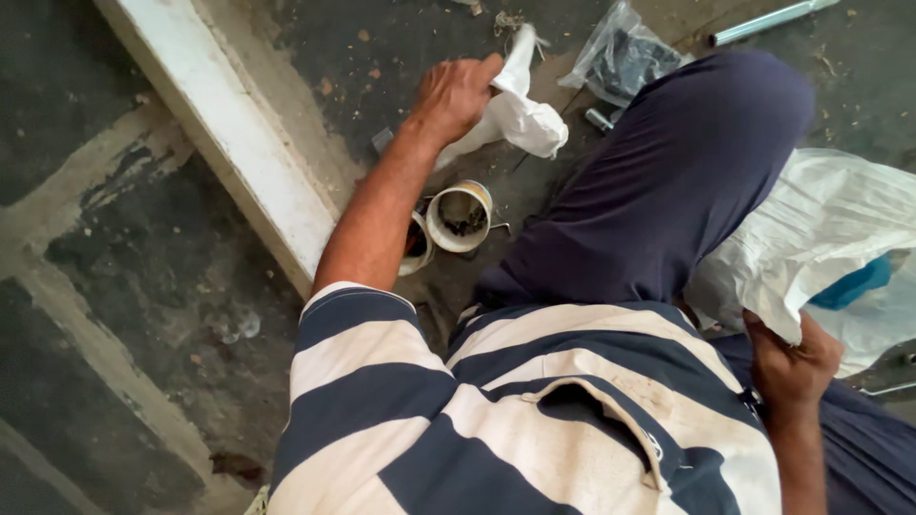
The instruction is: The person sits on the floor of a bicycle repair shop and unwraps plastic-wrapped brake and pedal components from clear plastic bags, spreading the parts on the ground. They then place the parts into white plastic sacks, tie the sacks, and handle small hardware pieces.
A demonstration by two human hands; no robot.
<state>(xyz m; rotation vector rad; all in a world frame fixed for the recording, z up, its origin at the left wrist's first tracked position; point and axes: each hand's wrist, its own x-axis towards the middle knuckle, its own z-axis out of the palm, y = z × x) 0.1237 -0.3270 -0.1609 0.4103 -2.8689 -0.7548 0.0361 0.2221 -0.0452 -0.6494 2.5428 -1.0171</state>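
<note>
While the person sits low on the ground, this is how things lie, biggest first:

Floor [114, 286]: dark rough concrete with pale worn streaks, scattered with grit and small scraps.
Ledge [239, 143]: a long white-painted strip running on a slant from the top left down toward the person's left arm.
Striped shirt [496, 420]: navy and off-white bands, stained, with a chest pocket gaping open.
Raised knee [687, 162]: clothed in dark blue, bent up between the two hands.
White sack [821, 238]: woven plastic, crumpled, lying just beside the knee on the person's right; something blue shows at its far side.
Right hand [792, 362]: fingers curled and pressed onto the lower edge of the white sack, pinching a fold of it.
Left hand [456, 95]: stretched out ahead, fingers closed around the neck of a small white bag.
Small white bag [520, 114]: bunched and knotted-looking, its top sticking up past the fingers, its bulging end hanging toward the knee, above the floor.
Clear plastic bag [620, 57]: lying on the floor beyond the knee, with dark small pieces inside.
Two tins [460, 217]: round, open, side by side under the left forearm; the nearer-lit one holds dark bits.
Metal pipe [773, 19]: thin, lying at the top edge.
</note>
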